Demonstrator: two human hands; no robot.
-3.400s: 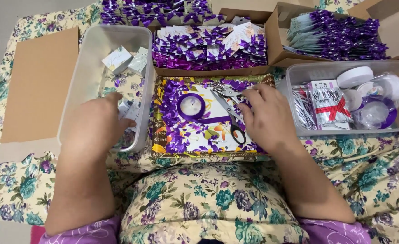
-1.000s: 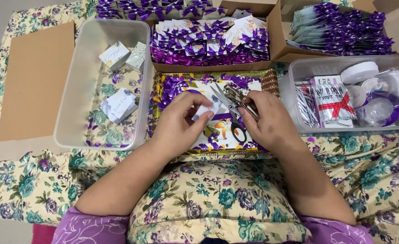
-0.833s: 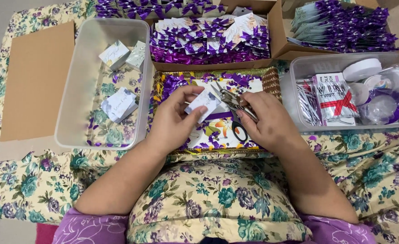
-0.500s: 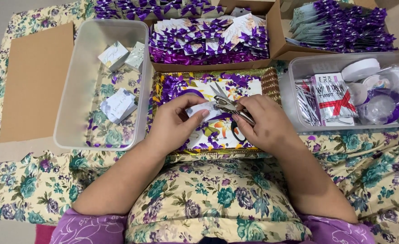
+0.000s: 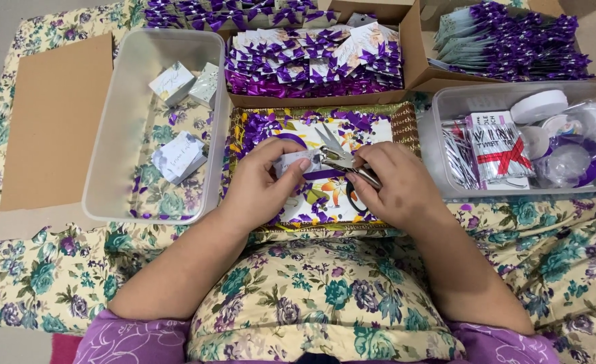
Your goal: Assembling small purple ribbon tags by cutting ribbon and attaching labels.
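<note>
My left hand (image 5: 263,180) pinches a small white folded paper box (image 5: 288,162) over the decorated tray (image 5: 406,121). My right hand (image 5: 393,185) grips a metal hole punch (image 5: 342,164) whose jaws sit at the box's edge. A purple ribbon strip (image 5: 325,174) runs under both hands. Scissors (image 5: 327,137) lie on the tray just beyond my fingers. Both hands nearly touch in the middle of the tray.
A clear bin (image 5: 109,135) at left holds a few small boxes (image 5: 178,156). Cardboard boxes of purple bows (image 5: 311,61) stand at the back. A clear bin (image 5: 446,108) at right holds tape rolls, ribbon and twist ties. A cardboard sheet (image 5: 51,121) lies far left.
My left hand came out of the left bin with a small box and brought it to the tray's middle. My right hand lifted the punch and closed in on the box.
</note>
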